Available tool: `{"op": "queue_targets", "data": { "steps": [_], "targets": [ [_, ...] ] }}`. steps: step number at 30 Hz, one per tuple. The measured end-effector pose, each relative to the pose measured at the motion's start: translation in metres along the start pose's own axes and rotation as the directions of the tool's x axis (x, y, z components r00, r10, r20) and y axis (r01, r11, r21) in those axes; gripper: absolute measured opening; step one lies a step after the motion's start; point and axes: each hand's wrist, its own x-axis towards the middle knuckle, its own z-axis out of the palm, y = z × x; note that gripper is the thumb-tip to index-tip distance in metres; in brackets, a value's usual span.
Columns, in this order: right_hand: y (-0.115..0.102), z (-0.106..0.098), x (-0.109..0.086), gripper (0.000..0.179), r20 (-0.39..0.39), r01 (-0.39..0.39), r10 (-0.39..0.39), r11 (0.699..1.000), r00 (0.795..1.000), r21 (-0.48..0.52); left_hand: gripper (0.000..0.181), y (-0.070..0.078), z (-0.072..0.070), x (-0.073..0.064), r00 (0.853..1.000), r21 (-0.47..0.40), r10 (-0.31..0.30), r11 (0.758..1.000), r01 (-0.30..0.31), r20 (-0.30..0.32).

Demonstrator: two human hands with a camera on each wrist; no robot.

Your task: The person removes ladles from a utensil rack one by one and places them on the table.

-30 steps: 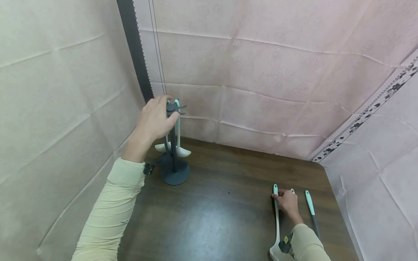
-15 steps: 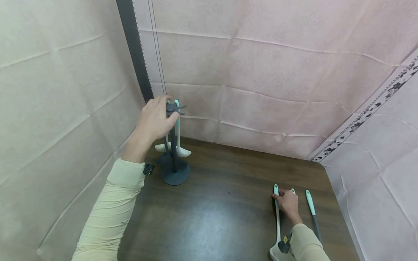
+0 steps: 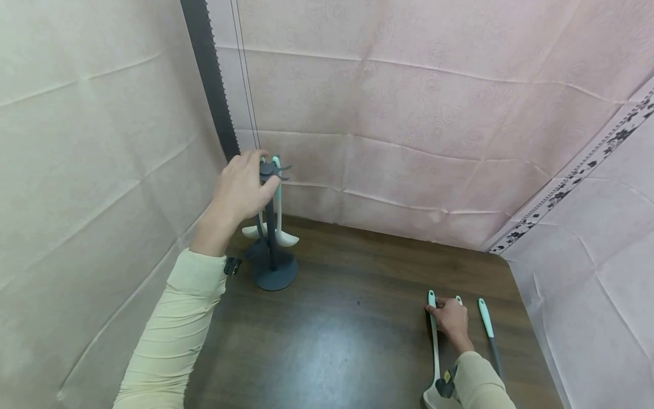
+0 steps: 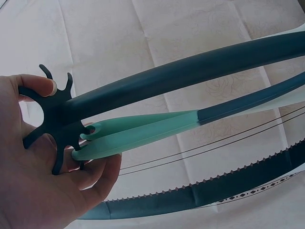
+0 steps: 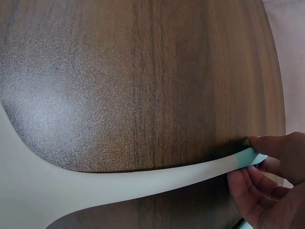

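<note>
My left hand grips the hooked top of a dark blue-grey utensil stand at the back left. In the left wrist view its fingers curl round the hooks, beside mint handles hanging there. Below the hooks in the head view hangs a white ladle, with other utensils partly behind the pole. At the right, my right hand pinches the mint handle of a white spatula between thumb and fingers. The spatula lies low along the table, its broad head towards me and partly cut off.
Right of my right hand lies a utensil with a mint handle and dark shaft. Another mint handle end shows just behind the hand. Pale cloth walls enclose the brown wooden table at the back and sides.
The left hand and the stand have stayed put. The spatula in my right hand has shifted very slightly towards me; otherwise the scene looks the same.
</note>
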Motion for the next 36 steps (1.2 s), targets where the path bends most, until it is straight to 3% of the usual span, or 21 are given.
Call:
{"op": "queue_targets", "data": {
  "steps": [11,18,24,28,36],
  "targets": [
    [0.001,-0.001,0.0,0.048,-0.002,0.015,-0.015,1.0,1.0,0.0,0.067,0.0,0.0,-0.001,1.0,-0.006,0.01,1.0,-0.01,-0.015],
    [-0.002,-0.003,-0.002,0.052,0.027,-0.015,0.015,1.0,1.0,0.007,0.067,0.0,0.0,0.0,1.0,0.009,0.005,1.0,-0.005,-0.003],
    [-0.004,-0.009,-0.002,0.063,0.1,-0.059,0.055,0.997,0.993,0.043,0.067,0.0,-0.001,-0.001,1.0,0.01,0.007,1.0,-0.007,0.003],
    [-0.006,-0.015,-0.002,0.068,0.123,-0.024,0.022,1.0,0.992,0.008,0.067,0.0,0.0,0.0,1.0,0.006,0.011,1.0,-0.011,0.001],
    [-0.023,-0.03,-0.008,0.098,0.169,0.025,-0.012,0.997,0.986,-0.073,0.066,-0.001,0.001,0.001,1.0,0.005,0.009,1.0,-0.009,-0.004]
  ]
}}
